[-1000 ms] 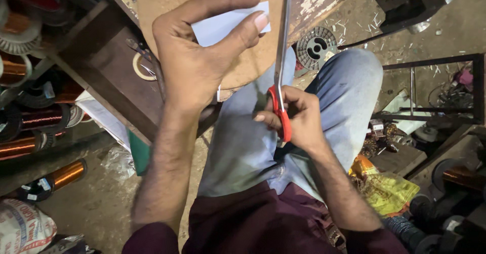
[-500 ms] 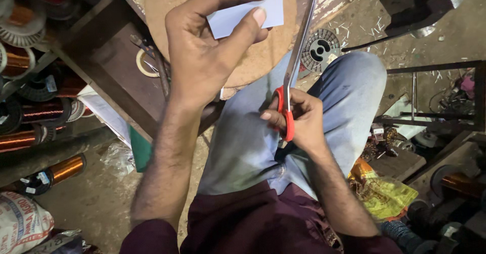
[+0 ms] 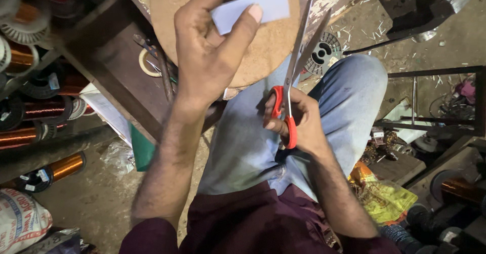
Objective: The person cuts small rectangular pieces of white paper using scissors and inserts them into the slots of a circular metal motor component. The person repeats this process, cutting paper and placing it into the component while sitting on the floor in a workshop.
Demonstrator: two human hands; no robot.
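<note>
We note our left hand (image 3: 212, 56) pinching a pale paper slip (image 3: 253, 8); our right hand (image 3: 296, 125) grips red-handled scissors (image 3: 291, 87), blades parted.

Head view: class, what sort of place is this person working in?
Probably a motor-winding repair workshop: copper wire spools line the left shelves, metal scraps litter the floor, and the right hand holds red-handled scissors.

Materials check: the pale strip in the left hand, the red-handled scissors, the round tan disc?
Pale bluish-white rectangular strip: thin, matte and flat, looks like paper or insulating sheet. Red-handled scissors: glossy handles suggest plastic; grey, shiny blades suggest steel. Round tan disc: grainy, dull surface, probably fibreboard or cork; can't tell which.
</note>
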